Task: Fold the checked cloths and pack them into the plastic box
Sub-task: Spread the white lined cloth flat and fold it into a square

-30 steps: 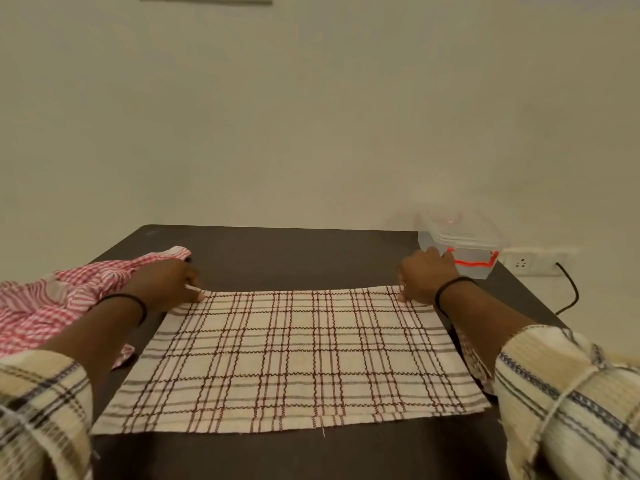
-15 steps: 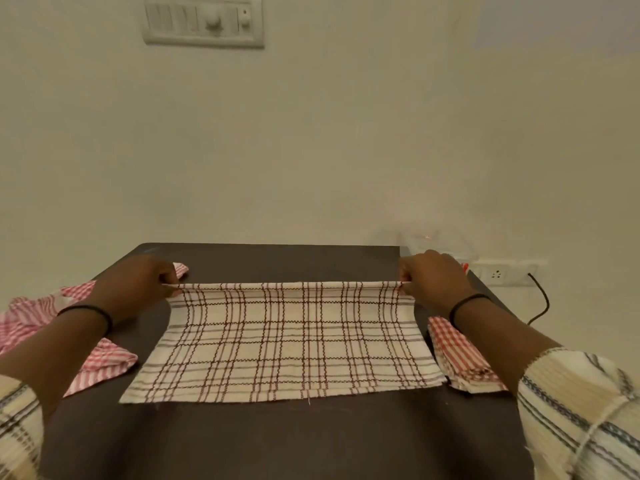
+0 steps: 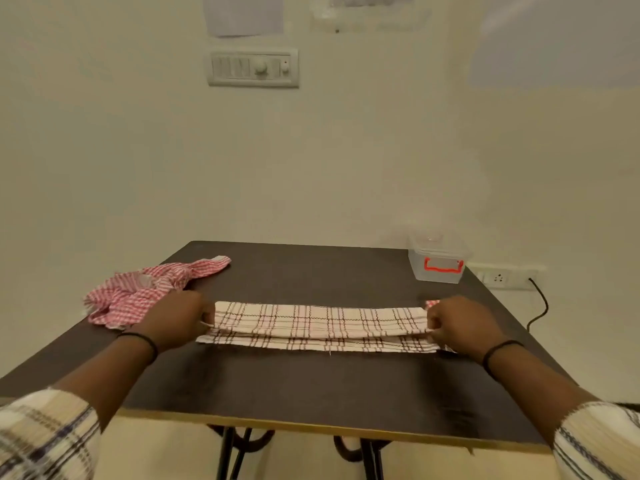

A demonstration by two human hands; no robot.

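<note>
A cream cloth with brown checks (image 3: 318,323) lies across the middle of the dark table (image 3: 311,386), its far half doubled over toward the near edge. My left hand (image 3: 176,320) pinches the folded edge at the cloth's left end. My right hand (image 3: 460,322) pinches it at the right end. A crumpled red checked cloth (image 3: 145,292) lies at the far left. A clear plastic box with a red handle (image 3: 438,263) stands lidded at the far right corner. Part of a folded red checked cloth (image 3: 432,303) shows behind my right hand.
The table stands against a cream wall. A socket strip (image 3: 498,278) with a black cable (image 3: 540,306) is on the wall at right, beyond the table's edge. A switch panel (image 3: 252,68) hangs higher up.
Both hands have drawn the cloth's far edge toward me over the near half, making a narrow folded strip. The view has tilted up, so the box and the table's front edge now show.
</note>
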